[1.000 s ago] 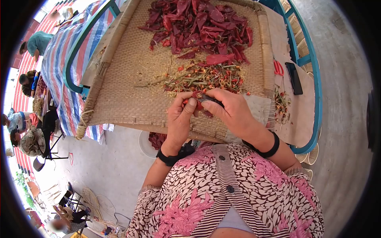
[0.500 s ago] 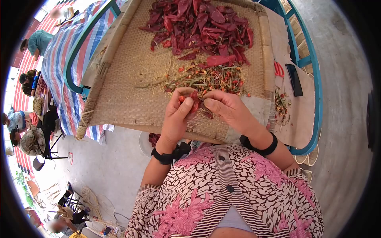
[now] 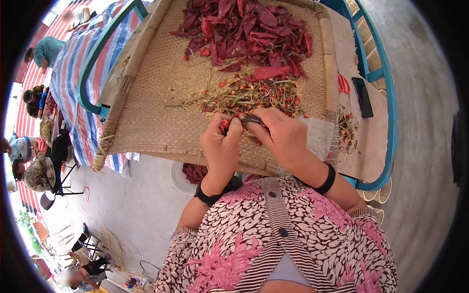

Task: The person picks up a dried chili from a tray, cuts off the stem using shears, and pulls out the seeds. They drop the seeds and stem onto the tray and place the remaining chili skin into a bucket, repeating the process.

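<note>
My left hand (image 3: pixel 221 146) is closed on a dried red chili pepper (image 3: pixel 224 126), most of it hidden by the fingers. My right hand (image 3: pixel 284 136) pinches a small dark tool (image 3: pixel 252 119) whose kind I cannot make out, with its end against the pepper. Both hands are over the near edge of a woven bamboo tray (image 3: pixel 161 131), fingertips almost meeting. Just beyond them lies a heap of green stems and orange-red scraps (image 3: pixel 259 95). Farther up the tray is a large pile of dried red chilies (image 3: pixel 249 31).
Red-handled scissors (image 3: pixel 344 84), a black phone (image 3: pixel 362 97) and some stem scraps (image 3: pixel 348 128) lie on the board right of the tray. A teal metal frame (image 3: pixel 388 122) runs around it. Below the tray, a bowl (image 3: pixel 178 180) holds chilies. Several people sit or stand at the left.
My right hand has rolled over, bringing its knuckles up and the dark tool into view. My left hand has closed more tightly around the pepper.
</note>
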`<state>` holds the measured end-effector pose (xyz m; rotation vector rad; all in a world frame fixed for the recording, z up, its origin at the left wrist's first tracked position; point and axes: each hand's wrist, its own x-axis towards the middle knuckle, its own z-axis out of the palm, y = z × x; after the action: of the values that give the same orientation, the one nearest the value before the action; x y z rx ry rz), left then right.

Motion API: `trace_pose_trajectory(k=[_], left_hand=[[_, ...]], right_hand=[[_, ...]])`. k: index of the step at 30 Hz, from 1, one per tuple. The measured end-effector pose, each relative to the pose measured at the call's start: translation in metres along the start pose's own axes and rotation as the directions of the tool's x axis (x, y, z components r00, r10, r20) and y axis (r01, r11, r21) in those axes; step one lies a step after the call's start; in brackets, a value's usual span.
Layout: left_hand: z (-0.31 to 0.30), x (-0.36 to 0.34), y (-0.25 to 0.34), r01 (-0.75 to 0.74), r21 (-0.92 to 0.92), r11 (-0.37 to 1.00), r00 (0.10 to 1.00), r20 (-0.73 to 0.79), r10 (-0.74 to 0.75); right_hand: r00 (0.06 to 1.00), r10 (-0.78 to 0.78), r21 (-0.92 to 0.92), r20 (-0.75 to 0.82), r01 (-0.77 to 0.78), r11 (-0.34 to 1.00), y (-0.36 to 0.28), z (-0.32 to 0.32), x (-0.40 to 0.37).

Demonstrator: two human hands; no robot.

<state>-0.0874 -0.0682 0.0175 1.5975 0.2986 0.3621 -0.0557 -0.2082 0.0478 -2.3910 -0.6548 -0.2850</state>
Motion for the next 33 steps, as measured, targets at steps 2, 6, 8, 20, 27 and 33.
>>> trace_pose_trajectory(k=[2,6,8,20,27,33], left_hand=[[-0.002,0.002,-0.006,0.084,-0.109,0.990,0.996,0.044,-0.080],[-0.008,0.007,0.004,0.423,-0.462,0.780,0.906,0.237,-0.351],[-0.017,0.008,0.003,0.547,-0.580,0.604,0.837,0.400,-0.374],[-0.025,-0.003,-0.012,0.600,-0.606,0.522,0.795,0.525,-0.304],[-0.026,0.011,-0.004,0.443,-0.307,0.843,0.887,0.286,-0.362],[-0.015,0.015,-0.016,0.338,-0.423,0.841,0.931,0.279,-0.234]], right_hand=[[1.000,-0.019,-0.148,0.015,0.021,0.989,-0.003,-0.001,0.001],[0.996,0.047,0.274,0.074,-0.065,0.960,0.011,0.010,-0.001],[0.920,0.158,0.720,0.359,-0.380,0.580,0.015,0.016,-0.005],[0.611,0.407,0.557,0.679,-0.790,0.258,0.054,-0.029,0.013],[0.817,0.446,-0.380,0.366,-0.307,0.873,0.060,-0.029,0.032],[0.987,0.155,-0.299,-0.035,-0.158,0.941,0.102,-0.003,0.069]])
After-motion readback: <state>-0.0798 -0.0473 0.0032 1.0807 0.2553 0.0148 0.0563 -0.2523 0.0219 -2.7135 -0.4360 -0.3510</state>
